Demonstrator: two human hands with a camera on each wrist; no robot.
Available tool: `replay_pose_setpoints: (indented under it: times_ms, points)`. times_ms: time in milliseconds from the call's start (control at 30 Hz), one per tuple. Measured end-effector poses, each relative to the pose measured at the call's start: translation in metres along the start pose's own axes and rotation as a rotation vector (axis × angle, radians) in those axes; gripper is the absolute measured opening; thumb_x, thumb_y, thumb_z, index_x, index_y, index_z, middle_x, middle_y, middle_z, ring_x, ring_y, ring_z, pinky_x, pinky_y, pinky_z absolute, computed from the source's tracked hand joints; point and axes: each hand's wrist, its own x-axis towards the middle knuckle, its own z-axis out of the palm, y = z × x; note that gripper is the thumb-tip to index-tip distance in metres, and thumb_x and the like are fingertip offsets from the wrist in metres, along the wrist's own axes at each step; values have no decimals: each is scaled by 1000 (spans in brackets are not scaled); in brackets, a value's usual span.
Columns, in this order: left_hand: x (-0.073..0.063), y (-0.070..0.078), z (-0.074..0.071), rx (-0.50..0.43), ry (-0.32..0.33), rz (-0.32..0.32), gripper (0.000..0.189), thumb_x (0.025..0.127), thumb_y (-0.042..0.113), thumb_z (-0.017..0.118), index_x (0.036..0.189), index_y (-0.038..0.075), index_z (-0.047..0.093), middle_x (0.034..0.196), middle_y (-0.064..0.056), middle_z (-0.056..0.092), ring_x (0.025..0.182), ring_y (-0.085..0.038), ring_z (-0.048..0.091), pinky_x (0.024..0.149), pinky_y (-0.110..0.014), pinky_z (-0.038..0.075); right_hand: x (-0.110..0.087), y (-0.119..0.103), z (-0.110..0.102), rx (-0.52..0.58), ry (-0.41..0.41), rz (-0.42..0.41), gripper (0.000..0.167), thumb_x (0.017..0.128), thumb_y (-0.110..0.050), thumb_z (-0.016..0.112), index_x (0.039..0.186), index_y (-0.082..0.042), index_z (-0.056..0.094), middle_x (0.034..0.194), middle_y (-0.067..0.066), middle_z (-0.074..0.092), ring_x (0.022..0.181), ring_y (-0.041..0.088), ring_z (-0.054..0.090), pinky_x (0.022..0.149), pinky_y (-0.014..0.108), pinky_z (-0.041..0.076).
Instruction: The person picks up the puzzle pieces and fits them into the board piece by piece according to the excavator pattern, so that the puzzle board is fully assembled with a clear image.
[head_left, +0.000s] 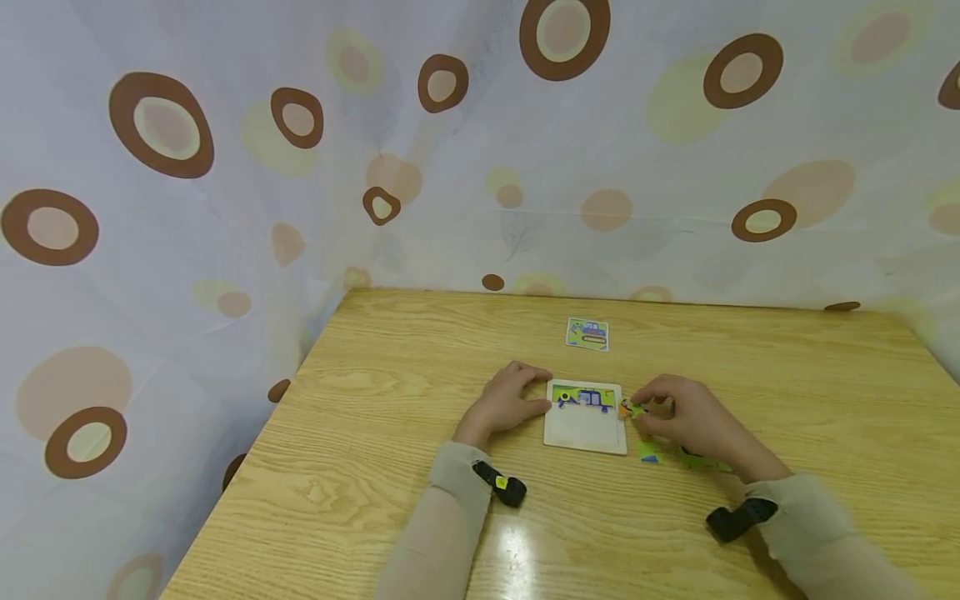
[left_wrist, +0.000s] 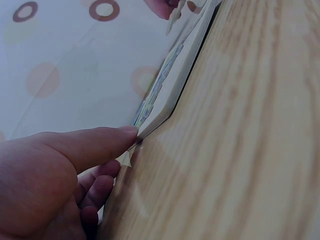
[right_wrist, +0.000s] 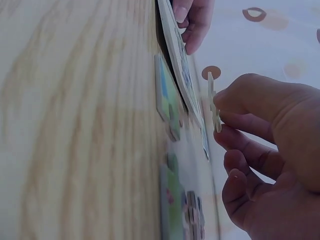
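Note:
A white puzzle board (head_left: 583, 430) lies flat, its far part filled with pieces forming part of a blue vehicle on green. My left hand (head_left: 508, 402) is at the board's left side, thumb (left_wrist: 102, 145) touching the edge and index finger near the far-left corner. Just off the board's right edge, my right hand (head_left: 690, 414) pinches a small puzzle piece (right_wrist: 211, 95) between thumb and fingers, raised above the table. The piece shows orange and green in the head view. Its other fingers are loosely curled.
A picture card (head_left: 588, 334) of a blue vehicle lies beyond the board. Right of the board is a green and blue puzzle piece (head_left: 649, 452); more green pieces (head_left: 696, 458) lie partly under my right hand. The wooden table (head_left: 360, 417) meets a patterned cloth (head_left: 450, 242) behind.

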Motion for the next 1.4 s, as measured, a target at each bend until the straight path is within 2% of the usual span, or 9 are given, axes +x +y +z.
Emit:
replay_pose_setpoints:
  times_ms: [500, 833, 1100, 1400]
  points:
    - [0, -1, 0, 9, -6, 0, 44, 96, 29, 67, 139, 20, 58, 134, -2, 51, 125, -21, 46, 107, -38, 34, 16, -12, 18, 14, -15, -114, 16, 87, -9, 76, 103, -13, 75, 108, 2, 66, 95, 22, 58, 72, 35, 50]
    - [0, -1, -1, 4, -5, 3, 43, 97, 27, 65, 139, 20, 58, 135, -2, 51, 126, -21, 45, 108, -38, 34, 30, -23, 31, 70, -53, -124, 19, 87, -6, 73, 104, -16, 74, 108, -1, 62, 83, 18, 53, 65, 29, 48]
    - [0, -1, -2, 3, -3, 4, 43, 97, 28, 65, 139, 20, 58, 134, -2, 51, 126, -21, 46, 107, -38, 35, 40, -29, 43, 126, -91, -153, 17, 89, -6, 71, 104, -14, 75, 107, 1, 62, 88, 18, 57, 71, 31, 49]
    - [-2, 1, -4, 8, -4, 14, 43, 98, 27, 64, 139, 19, 58, 134, -3, 51, 124, -21, 47, 106, -38, 36, 48, -33, 54, 86, -109, -193, 19, 90, -5, 69, 103, -16, 76, 100, -2, 62, 81, 12, 54, 68, 30, 47]
